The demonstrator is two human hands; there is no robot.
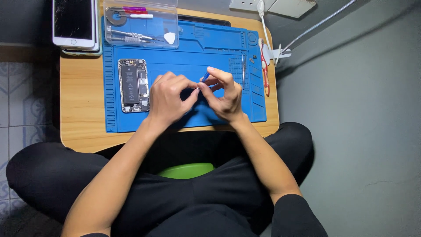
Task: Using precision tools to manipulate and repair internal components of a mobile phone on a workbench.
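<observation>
Both the left hand (pixel 169 98) and right hand (pixel 223 94) pinch a mostly hidden blue tool (pixel 205 77).

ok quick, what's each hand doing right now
Left hand: fingers pinched, holding something too small to tell.
Right hand: closed on a thin blue tool.

A slim screwdriver with a blue handle (pixel 205 77) is pinched between the fingertips of the right hand (pixel 223 94), tilted so that its blue end points up and away from the body while its lower end runs down toward the thumb tips. Where the thumb and forefinger of the left hand (pixel 169 98) meet those of the right, something small seems to be held, too tiny and too covered to make out. Both hands hover close together above the middle of the blue rubber work mat (pixel 193 61).
</observation>
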